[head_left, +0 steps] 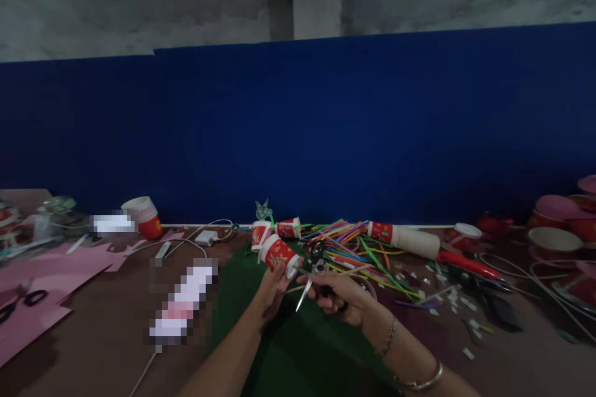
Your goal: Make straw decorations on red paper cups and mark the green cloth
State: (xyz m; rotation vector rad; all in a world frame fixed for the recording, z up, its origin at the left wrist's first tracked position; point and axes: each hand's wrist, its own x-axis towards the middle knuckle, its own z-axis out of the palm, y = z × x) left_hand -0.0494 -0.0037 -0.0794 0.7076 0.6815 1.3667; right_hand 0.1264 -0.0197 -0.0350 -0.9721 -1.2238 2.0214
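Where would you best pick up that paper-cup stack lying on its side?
Probably around the ribbed middle of the paper-cup stack, from above: it lies lengthwise on the table, its long top is exposed, and coloured strands crowd its red left end.

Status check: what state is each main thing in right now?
Red cup: tilted, held in left hand
Cutting scissors: in right hand, blades apparently open
Colored stems: loosely heaped
Right cup stack: nested, lying sideways
Left cup stack: nested, mouths up
Pink paper: spread, irregularly edged
Black-handled scissors: lying on paper, blades unclear
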